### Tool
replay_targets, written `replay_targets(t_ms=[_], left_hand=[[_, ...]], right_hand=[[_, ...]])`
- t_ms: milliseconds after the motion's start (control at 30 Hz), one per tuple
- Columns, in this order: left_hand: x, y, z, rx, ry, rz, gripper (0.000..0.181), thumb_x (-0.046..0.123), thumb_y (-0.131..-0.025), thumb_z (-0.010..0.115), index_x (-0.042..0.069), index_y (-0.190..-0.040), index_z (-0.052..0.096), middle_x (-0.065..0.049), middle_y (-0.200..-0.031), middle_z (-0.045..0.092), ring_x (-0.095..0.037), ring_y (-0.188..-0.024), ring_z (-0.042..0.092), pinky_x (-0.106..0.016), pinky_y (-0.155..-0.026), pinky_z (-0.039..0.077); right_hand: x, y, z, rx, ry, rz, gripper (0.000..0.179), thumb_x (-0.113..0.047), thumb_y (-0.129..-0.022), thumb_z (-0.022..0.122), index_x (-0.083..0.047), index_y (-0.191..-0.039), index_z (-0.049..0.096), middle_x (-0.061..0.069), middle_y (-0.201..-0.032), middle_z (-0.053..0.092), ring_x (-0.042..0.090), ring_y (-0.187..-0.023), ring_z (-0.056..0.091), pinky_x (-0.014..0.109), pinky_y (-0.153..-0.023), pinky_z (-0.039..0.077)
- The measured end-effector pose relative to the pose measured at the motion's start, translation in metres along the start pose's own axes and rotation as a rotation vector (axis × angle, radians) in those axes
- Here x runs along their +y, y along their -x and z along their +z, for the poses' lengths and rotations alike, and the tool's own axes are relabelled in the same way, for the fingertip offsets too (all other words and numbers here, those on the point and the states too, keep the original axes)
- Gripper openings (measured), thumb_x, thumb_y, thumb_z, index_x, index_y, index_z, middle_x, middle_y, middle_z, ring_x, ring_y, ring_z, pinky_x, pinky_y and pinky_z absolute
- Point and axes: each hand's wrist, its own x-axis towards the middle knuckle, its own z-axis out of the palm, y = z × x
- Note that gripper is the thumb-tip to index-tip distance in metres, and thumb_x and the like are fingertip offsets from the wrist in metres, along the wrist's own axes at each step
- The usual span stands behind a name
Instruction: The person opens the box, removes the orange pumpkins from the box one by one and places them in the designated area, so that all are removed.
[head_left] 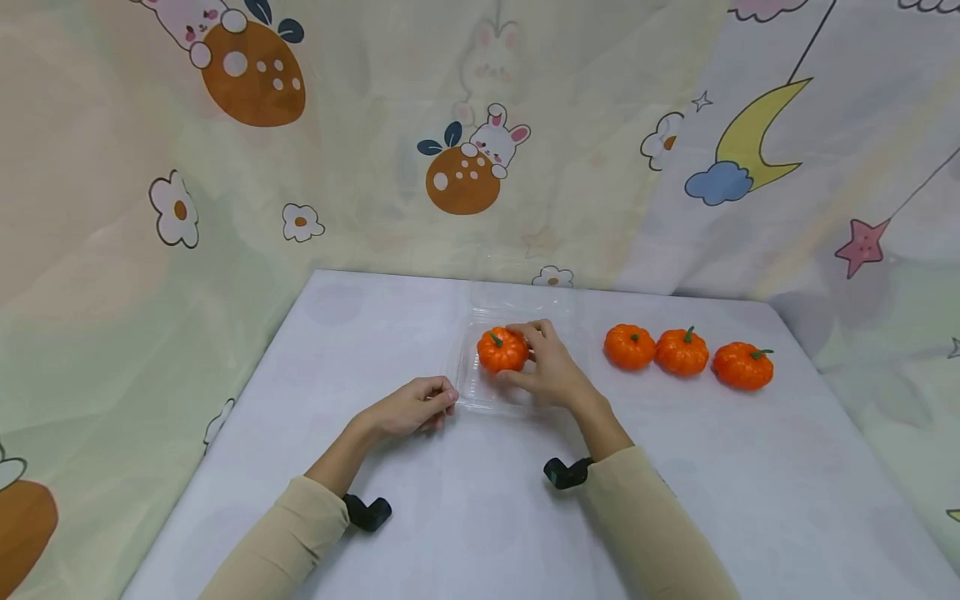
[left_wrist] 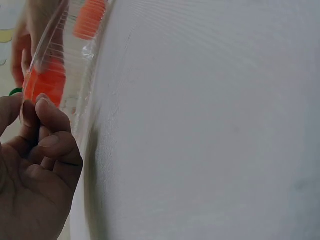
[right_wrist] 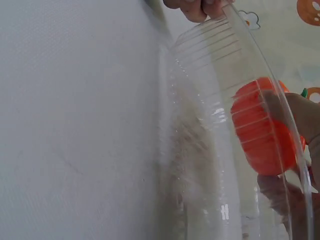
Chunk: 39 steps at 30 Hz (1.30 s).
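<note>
A small orange pumpkin (head_left: 501, 350) with a green stem is inside a clear plastic box (head_left: 474, 395) at the middle of the table. My right hand (head_left: 551, 367) reaches over the box from the right and holds the pumpkin between thumb and fingers. Through the ribbed clear wall in the right wrist view, the pumpkin (right_wrist: 257, 132) shows with the fingers on either side of it. At the box's front left corner, my left hand (head_left: 416, 407) pinches the rim; its thumb and fingertips meet there in the left wrist view.
Three more orange pumpkins stand in a row to the right: a near one (head_left: 629, 347), a middle one (head_left: 682, 352) and an outer one (head_left: 742, 366). The white table (head_left: 465, 517) meets a printed cloth backdrop (head_left: 360, 158) behind and at the sides.
</note>
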Motion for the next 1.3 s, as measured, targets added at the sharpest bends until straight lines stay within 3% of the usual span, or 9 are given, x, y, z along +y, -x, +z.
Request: replay_targets(t_ms=[100,333,667,967,1300], left_hand=[[0.001,-0.001,-0.001,-0.001,-0.004,-0.002,0.03,0.025,-0.11,0.051,-0.003,-0.102,0.059,-0.016,-0.074,0.058,-0.017,-0.057,0.044,-0.026,-0.056,0.041],[0.003,-0.002,-0.001,-0.008,-0.013,0.009,0.032,0.026,-0.11,0.05,-0.004,-0.102,0.059,-0.013,-0.074,0.058,-0.016,-0.057,0.044,-0.026,-0.056,0.041],[0.0,0.001,-0.002,0.004,-0.004,0.006,0.033,0.025,-0.11,0.051,-0.006,-0.103,0.059,-0.01,-0.074,0.058,-0.019,-0.059,0.045,-0.027,-0.057,0.042],[-0.002,0.003,-0.004,0.0,0.008,0.001,0.033,0.027,-0.11,0.049,-0.004,-0.103,0.058,-0.013,-0.078,0.059,-0.018,-0.062,0.046,-0.026,-0.058,0.042],[-0.001,-0.001,0.0,-0.016,-0.001,0.003,0.032,0.026,-0.11,0.05,-0.005,-0.104,0.058,-0.009,-0.077,0.057,-0.015,-0.061,0.046,-0.025,-0.057,0.041]], right_hand=[[0.0,0.004,-0.01,0.028,-0.027,-0.03,0.071,-0.023,-0.086,0.085,-0.017,-0.147,0.049,0.01,-0.14,0.041,0.031,-0.132,0.052,0.046,-0.106,0.049],[0.003,0.019,-0.04,0.09,-0.014,-0.07,0.071,-0.03,-0.088,0.083,-0.02,-0.148,0.046,0.009,-0.146,0.041,0.029,-0.134,0.049,0.049,-0.103,0.051],[0.023,0.048,-0.075,0.19,-0.017,-0.107,0.072,-0.032,-0.087,0.084,-0.017,-0.147,0.048,0.012,-0.144,0.043,0.033,-0.131,0.051,0.053,-0.1,0.052],[0.045,0.07,-0.091,0.268,0.048,-0.071,0.074,-0.031,-0.087,0.085,-0.015,-0.148,0.047,0.014,-0.144,0.043,0.038,-0.131,0.051,0.058,-0.101,0.05],[0.072,0.098,-0.095,0.333,-0.012,-0.052,0.075,-0.023,-0.084,0.088,-0.014,-0.147,0.048,0.009,-0.14,0.047,0.036,-0.127,0.056,0.052,-0.094,0.053]])
